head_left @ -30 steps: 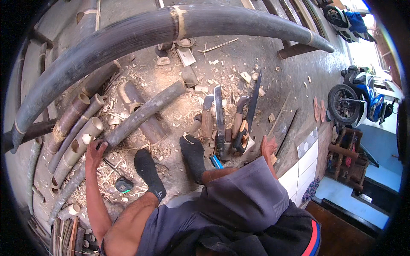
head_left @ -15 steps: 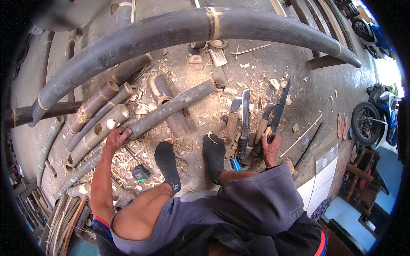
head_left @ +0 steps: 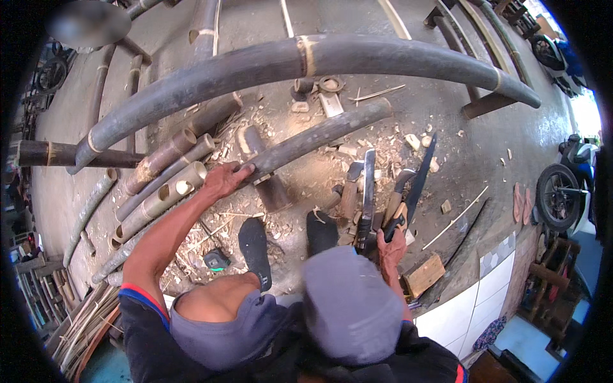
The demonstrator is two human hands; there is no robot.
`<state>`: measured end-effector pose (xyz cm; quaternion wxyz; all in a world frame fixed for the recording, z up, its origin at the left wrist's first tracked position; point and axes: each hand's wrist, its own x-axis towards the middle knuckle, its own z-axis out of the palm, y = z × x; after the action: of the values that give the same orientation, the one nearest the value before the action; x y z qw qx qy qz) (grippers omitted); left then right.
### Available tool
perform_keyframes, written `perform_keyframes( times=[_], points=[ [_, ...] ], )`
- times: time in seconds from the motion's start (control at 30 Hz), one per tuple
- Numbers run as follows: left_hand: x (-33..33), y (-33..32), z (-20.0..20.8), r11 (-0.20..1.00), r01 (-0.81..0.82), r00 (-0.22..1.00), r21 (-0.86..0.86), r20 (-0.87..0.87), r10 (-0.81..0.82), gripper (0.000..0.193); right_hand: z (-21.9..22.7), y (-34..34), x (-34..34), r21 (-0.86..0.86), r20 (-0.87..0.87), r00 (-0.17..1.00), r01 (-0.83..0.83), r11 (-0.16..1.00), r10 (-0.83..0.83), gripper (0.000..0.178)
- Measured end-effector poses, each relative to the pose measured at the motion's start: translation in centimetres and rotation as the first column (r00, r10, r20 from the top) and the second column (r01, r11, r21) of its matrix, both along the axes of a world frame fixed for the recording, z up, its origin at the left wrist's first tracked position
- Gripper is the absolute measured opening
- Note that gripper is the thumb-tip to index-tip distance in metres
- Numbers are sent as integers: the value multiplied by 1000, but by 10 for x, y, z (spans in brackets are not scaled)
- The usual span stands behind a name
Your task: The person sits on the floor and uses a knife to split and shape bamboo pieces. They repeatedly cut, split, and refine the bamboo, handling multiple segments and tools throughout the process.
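My left hand [head_left: 225,179] is wrapped round a long grey bamboo pole [head_left: 319,135], which slants from lower left to upper right. The pole lies across a short, thick bamboo piece [head_left: 273,193] with a notch cut in it. My right hand [head_left: 391,246] grips the orange-and-black handle of a hand saw [head_left: 423,175]; its dark blade points away over the floor. Beside it on the left lie a machete [head_left: 368,179] with a black handle and wooden-handled tools, one of them a mallet-like tool [head_left: 349,188].
A thick bamboo beam [head_left: 236,71] spans the far side. Several cut bamboo tubes [head_left: 156,201] lie at left, near a tape measure [head_left: 216,260]. Wood chips cover the floor round my feet. A wood block [head_left: 424,275], sandals [head_left: 522,204] and a motorbike [head_left: 562,191] are at right.
My left hand has pushed forward and to the right, and the bamboo pole has slid the same way. My right hand has closed round the saw handle. My right knee has come up.
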<state>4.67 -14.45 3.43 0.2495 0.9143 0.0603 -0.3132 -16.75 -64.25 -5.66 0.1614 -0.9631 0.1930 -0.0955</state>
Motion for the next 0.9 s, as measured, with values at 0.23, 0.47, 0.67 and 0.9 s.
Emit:
perform_keyframes(
  times=[0.23,0.47,0.67,0.9],
  points=[
    [47,-91,33,997,61,993,-46,-98,-65,90,33,-20,-21,520,141,949,172,837,-282,34],
    [51,-153,-14,985,87,965,146,234,-120,85,115,-11,12,878,203,838,72,472,-506,9],
    [43,-187,-40,951,88,835,296,499,-233,71,129,-16,-13,752,219,933,26,659,-287,18],
    [36,-165,-61,958,79,786,275,574,-229,67,138,29,7,689,222,973,-199,698,58,27]
  ],
)
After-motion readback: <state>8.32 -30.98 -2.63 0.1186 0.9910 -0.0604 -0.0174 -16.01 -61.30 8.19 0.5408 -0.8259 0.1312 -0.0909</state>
